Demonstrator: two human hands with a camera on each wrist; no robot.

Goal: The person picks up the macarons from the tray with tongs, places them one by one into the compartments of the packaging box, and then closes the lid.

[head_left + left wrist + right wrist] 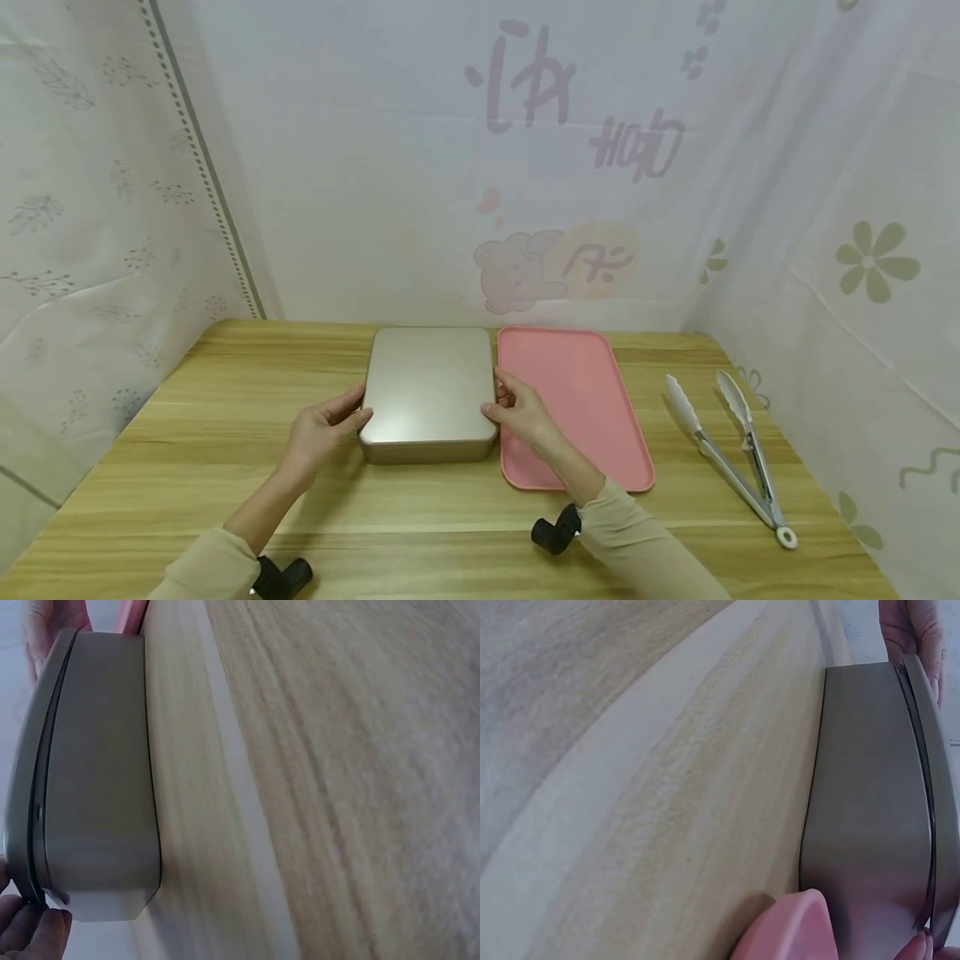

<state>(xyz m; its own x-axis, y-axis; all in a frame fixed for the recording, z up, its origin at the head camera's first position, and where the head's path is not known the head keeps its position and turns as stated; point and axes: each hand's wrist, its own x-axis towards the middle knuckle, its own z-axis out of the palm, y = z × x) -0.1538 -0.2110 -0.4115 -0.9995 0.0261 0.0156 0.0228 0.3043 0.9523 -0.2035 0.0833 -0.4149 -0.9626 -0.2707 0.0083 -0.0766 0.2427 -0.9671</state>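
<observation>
A square metal tin sits on the wooden table, its smooth silvery lid on top. My left hand grips the lid's left edge, with the thumb at the front left and the fingers farther back. On the opposite side, my right hand pinches the lid's right edge. Both wrist views reveal a thin dark gap between the lid and the tin's wall. What lies inside the tin is hidden.
A pink tray lies flat just right of the tin, partly under my right hand. Farther right rest metal tongs with pale tips, spread apart. Patterned cloth hangs behind the wooden table and along its sides.
</observation>
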